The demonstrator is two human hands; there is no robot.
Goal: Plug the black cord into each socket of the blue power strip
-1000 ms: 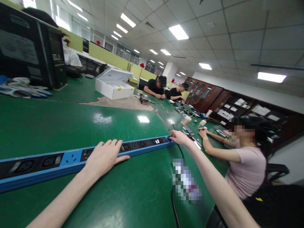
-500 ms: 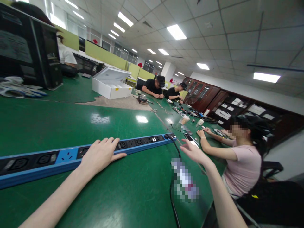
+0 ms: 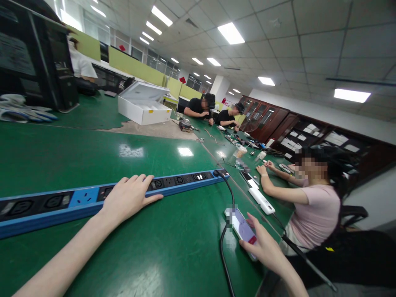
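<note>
A long blue-and-black power strip lies across the green table. My left hand is laid over its middle part, fingers across the far edge and thumb along the near edge. A black plug with a cable sits at the strip's right end; the cable runs down toward me. Close to that cable, a smartphone with a lit screen lies on the table, partly pixelated. My right hand grips its right part, with the thumb on the near side and fingers on the far side.
A person in a pink top sits at the right, hands on the table. A white power bank-like device lies by the table seam. Farther back are an open white box, a black computer case, gloves and two more people.
My right hand has come down and toward me from above the phone and now holds the phone's edge. The white device behind it has come into sight. My left hand stays on the power strip.
</note>
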